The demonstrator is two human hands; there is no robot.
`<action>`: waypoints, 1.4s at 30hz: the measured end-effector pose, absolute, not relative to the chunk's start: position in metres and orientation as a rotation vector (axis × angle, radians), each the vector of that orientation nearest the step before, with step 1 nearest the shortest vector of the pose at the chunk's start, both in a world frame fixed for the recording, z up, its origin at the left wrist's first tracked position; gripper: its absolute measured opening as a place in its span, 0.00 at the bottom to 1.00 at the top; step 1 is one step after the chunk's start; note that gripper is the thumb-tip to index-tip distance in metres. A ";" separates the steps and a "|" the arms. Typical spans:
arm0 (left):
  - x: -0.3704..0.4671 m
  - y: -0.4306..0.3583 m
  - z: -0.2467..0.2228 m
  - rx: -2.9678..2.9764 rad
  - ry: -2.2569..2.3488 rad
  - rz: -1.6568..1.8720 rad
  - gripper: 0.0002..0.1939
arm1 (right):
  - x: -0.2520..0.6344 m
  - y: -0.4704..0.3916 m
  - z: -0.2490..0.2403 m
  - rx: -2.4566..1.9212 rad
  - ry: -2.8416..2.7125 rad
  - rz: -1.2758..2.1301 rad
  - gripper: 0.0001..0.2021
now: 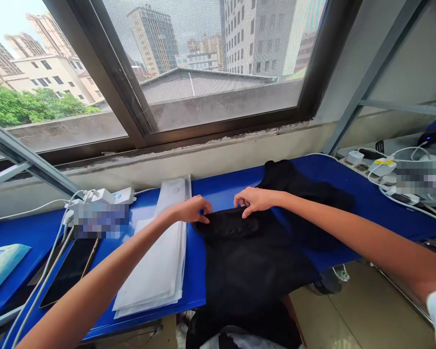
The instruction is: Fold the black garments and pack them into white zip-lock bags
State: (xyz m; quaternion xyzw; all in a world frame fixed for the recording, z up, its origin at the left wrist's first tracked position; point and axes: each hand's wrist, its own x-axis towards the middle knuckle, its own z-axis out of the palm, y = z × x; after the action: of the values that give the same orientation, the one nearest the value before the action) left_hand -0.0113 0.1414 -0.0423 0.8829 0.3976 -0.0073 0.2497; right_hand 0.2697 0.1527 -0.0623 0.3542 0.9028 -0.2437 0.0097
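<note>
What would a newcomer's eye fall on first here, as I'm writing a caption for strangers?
Probably the black cloth at the centre, draped over the near edge of the blue table, with the left hand and right hand at its far edge. Then the bright window behind, with tall buildings outside. Against the blue, the whitish plastic sleeves left of the cloth also stand out.

Blue tabletop (216, 191) with black clothing (254, 261), translucent plastic bags (150, 276), a dark phone (70, 271) and white plugs (122, 195)
</note>
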 end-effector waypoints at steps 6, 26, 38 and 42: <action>-0.017 0.148 -0.036 2.471 1.214 0.143 0.04 | 0.276 0.171 -0.047 1.142 2.885 -0.689 0.17; -0.036 0.002 -0.054 3.532 0.750 0.368 0.14 | 0.350 0.004 -0.082 0.872 3.267 1.038 0.18; -0.038 -0.007 -0.065 3.347 0.784 0.188 0.08 | 0.361 -0.014 -0.091 0.822 3.712 0.346 0.07; -0.033 -0.001 -0.067 3.332 0.889 0.079 0.07 | 0.355 -0.028 -0.098 0.765 3.725 0.269 0.05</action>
State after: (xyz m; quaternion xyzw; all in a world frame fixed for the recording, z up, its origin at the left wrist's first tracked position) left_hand -0.0326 -0.0012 -0.0673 0.9545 0.2547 0.0226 -0.1534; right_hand 0.3552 -0.0275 -0.0982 0.1894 0.9227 0.0667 -0.3290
